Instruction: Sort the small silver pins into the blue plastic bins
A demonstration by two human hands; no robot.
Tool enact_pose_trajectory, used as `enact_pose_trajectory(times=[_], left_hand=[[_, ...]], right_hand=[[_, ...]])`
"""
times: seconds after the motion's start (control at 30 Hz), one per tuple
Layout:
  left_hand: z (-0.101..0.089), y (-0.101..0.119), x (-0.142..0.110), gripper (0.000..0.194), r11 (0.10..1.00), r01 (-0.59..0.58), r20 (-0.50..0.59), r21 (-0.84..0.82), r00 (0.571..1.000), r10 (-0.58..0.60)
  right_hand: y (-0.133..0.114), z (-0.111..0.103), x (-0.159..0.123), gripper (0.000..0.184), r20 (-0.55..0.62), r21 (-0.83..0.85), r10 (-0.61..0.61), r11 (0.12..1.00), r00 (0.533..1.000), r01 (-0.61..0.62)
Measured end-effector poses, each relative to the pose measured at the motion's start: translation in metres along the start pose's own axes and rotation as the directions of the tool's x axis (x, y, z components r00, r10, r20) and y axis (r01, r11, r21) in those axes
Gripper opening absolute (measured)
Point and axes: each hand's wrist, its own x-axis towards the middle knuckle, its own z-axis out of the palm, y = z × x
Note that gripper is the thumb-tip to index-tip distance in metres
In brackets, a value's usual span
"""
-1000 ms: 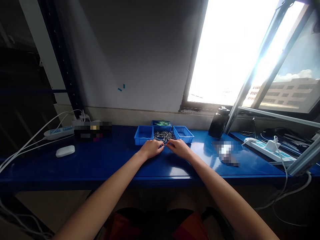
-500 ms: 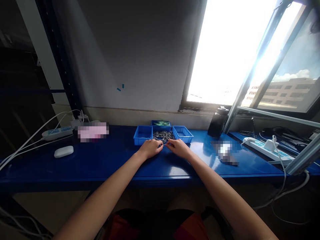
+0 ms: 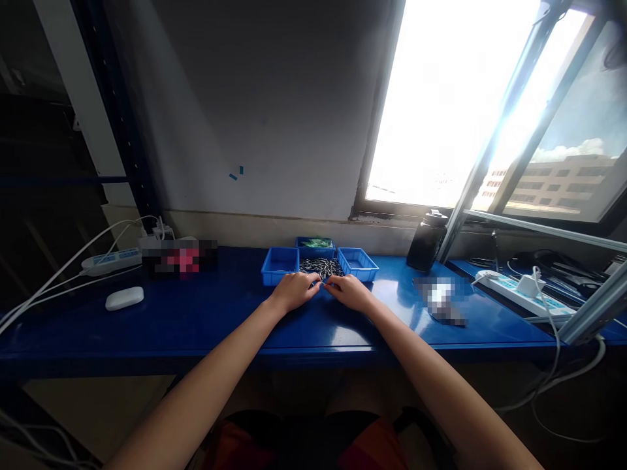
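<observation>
My left hand and my right hand almost meet at the near edge of a pile of small dark and shiny metal parts. Thumb and fingers of each hand are pinched together; whatever tiny piece lies in them is too small to make out. Left of the pile stands a blue bin, close to my left fingers. A second blue bin sits on the right, just beyond my right hand. Behind the pile is a third blue bin with green material in it.
On the blue table a white case and a power strip lie to the left. A black bottle stands at the back right, near a metal frame post. Another power strip with cables lies far right.
Both hands stay in nearly the same place, pinched at the pile's edge. Only slight finger movement shows.
</observation>
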Motion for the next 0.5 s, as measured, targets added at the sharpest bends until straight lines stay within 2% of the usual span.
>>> enact_pose_trajectory(times=[0.5], left_hand=[[-0.0026,0.0053,-0.0001,0.031,0.995,-0.093,-0.029,-0.045,0.995,0.092]], right_hand=[[-0.0024,-0.0005,-0.0014,0.025,-0.005,0.037,-0.005,0.999,1.000,0.005]])
